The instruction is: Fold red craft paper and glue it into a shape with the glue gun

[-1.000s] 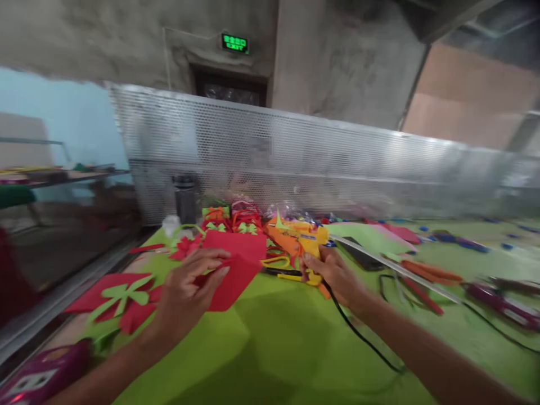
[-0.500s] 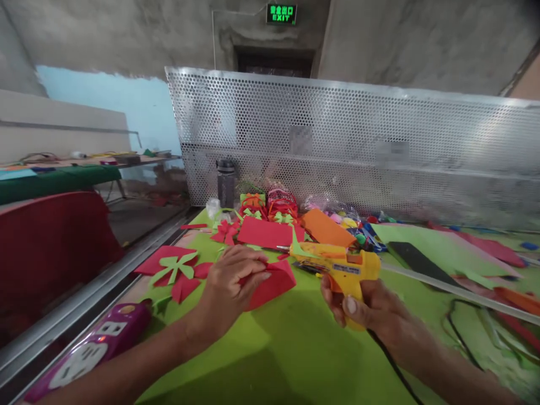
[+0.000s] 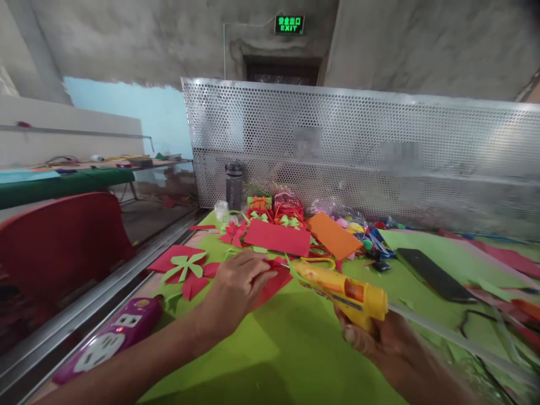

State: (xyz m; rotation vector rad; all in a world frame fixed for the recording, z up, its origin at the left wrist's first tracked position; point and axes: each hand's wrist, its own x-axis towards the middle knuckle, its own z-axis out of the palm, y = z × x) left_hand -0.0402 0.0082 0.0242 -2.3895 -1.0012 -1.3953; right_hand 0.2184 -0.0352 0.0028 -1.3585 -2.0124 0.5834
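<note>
Pinched between the fingers of my left hand (image 3: 242, 281) is a red felt piece (image 3: 270, 289), partly hidden behind the hand. My right hand (image 3: 377, 334) is wrapped round the grip of a yellow hot glue gun (image 3: 341, 287). Its nozzle points left and reaches the upper edge of the red piece; whether it touches cannot be made out. A thin light green strip lies across the front of the gun. Left of my left hand rests a light green felt flower shape (image 3: 184, 265) on red felt pieces (image 3: 194, 287).
A purple power strip (image 3: 112, 337) lies at the left table edge. Behind are a red felt rectangle (image 3: 278, 237), an orange sheet (image 3: 335, 236), red baskets (image 3: 288, 208), and a dark bottle (image 3: 234, 187) before a perforated metal panel (image 3: 358, 124). A black phone (image 3: 434, 274) lies at right.
The glue gun has turned and tipped, bringing its nozzle to the red felt piece's upper edge. My left hand keeps its pinch. The whole view has shifted slightly.
</note>
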